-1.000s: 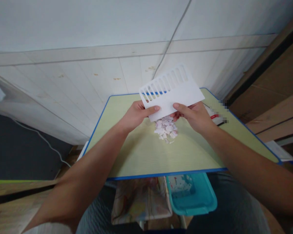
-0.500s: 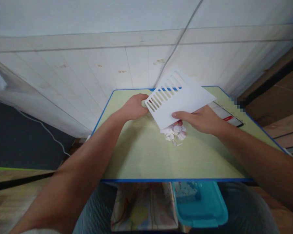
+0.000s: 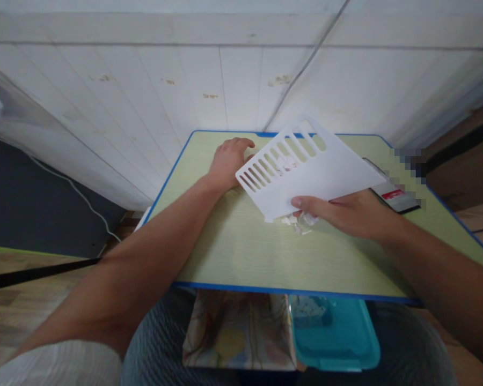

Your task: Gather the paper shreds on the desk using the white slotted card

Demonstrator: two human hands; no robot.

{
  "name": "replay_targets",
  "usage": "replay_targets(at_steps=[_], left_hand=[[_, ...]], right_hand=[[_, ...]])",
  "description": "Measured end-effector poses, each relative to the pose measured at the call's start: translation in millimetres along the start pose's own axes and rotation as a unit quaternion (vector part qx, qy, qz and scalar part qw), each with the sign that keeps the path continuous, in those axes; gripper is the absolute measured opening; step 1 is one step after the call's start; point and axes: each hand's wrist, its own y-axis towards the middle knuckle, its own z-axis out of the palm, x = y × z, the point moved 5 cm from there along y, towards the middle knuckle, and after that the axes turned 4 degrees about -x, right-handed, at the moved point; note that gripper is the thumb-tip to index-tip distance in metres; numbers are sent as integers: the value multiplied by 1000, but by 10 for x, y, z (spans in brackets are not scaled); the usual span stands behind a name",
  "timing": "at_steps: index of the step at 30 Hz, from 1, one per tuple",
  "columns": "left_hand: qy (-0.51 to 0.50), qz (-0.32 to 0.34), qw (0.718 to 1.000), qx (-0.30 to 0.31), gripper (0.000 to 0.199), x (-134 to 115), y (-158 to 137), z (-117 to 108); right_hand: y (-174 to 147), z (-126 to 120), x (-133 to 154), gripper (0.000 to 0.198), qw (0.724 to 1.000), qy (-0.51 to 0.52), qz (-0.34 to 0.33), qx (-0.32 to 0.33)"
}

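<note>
Right hand (image 3: 346, 214) is grasping the white slotted sheet (image 3: 322, 174), thumb on top and fingers underneath, while the left hand (image 3: 228, 161) is staying empty as far as is visible, its fingers loosely curved; whether it is touching the slotted edge, I cannot tell. Beyond them, the white wall (image 3: 145, 96) is backing the pale green counter (image 3: 245, 257), whose bare front is probably giving both forearms room. Below the near edge, a patterned fabric box (image 3: 241, 335) is sitting directly beside a teal tub (image 3: 334, 343), both presumably being kept between the legs for easy reach; pale bits are showing inside the tub. Above the counter, the sheet is tilting. The right hand is pinching its solid border, which seems to be keeping the slots uncovered. Behind the right wrist, a flat device (image 3: 396, 195) with a red patch is lying well aside, likely out of the way. Smallest, the paper scraps (image 3: 309, 218) are lying under the sheet, which is hiding much of them.
</note>
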Motion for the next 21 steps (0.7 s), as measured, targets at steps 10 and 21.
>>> replay_targets(at_steps=[10, 21], left_hand=[[10, 4, 998, 57, 51, 20, -16, 55], [-17, 66, 994, 81, 52, -585, -73, -191]], right_hand=[[-44, -32, -75, 48, 998, -1, -4, 57], [-148, -199, 18, 35, 942, 64, 71, 323]])
